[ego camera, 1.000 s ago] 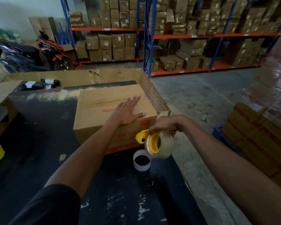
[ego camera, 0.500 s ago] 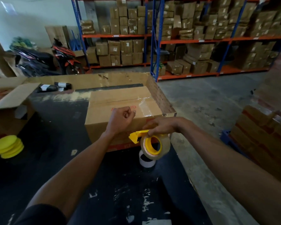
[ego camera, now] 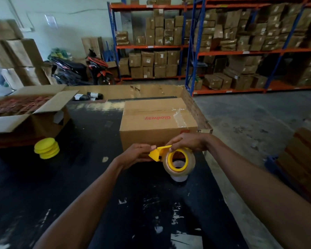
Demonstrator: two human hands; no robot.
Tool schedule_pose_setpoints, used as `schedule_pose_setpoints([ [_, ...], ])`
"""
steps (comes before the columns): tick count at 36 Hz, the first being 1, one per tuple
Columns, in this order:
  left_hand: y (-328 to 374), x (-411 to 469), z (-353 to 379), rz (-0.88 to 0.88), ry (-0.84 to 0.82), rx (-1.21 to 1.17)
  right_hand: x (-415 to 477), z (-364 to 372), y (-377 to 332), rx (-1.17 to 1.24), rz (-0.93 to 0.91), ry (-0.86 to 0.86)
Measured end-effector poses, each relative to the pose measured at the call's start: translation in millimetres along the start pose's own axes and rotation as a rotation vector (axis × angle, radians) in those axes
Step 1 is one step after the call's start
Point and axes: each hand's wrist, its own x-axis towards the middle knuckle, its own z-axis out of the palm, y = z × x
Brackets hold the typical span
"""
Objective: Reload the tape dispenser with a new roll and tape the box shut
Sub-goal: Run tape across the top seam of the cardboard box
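Yellow tape dispenser [ego camera: 159, 154] gripped by right hand [ego camera: 188, 141]; left hand [ego camera: 136, 154] pinching.

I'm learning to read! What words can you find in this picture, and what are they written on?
"Glodway": red letters, upside down from here, on top of the closed cardboard box.
White labels on the shelf boxes: too small and blurred to read.
Labels on the dark rolls behind the box: too blurred to read.

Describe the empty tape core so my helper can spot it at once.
Start at the closed cardboard box on the black table. Just in front of it, under the yellow tape dispenser in both hands, stands the empty core: a bare pale ring, no tape.
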Motion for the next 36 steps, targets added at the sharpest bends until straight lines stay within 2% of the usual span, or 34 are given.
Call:
schedule_pose_setpoints([
  [8, 3, -29, -8, 0.042, -0.009, 0.011, 2, 11, -10, 0.058, -0.041, -0.014],
  [15, -9, -45, -23, 0.05, 0.151, 0.039, 12, 25, -12, 0.096, -0.024, 0.049],
  [21, -26, -55, -36, -0.037, 0.245, 0.01, 28, 41, -4, 0.192, -0.01, 0.033],
  [29, -61, -47, -42, -0.138, 0.377, 0.05, 57, 81, -4, -0.118, -0.042, 0.192],
  [36, -90, -30, -41, -0.162, 0.446, 0.199, 84, 119, 18, -0.247, 0.022, 0.392],
])
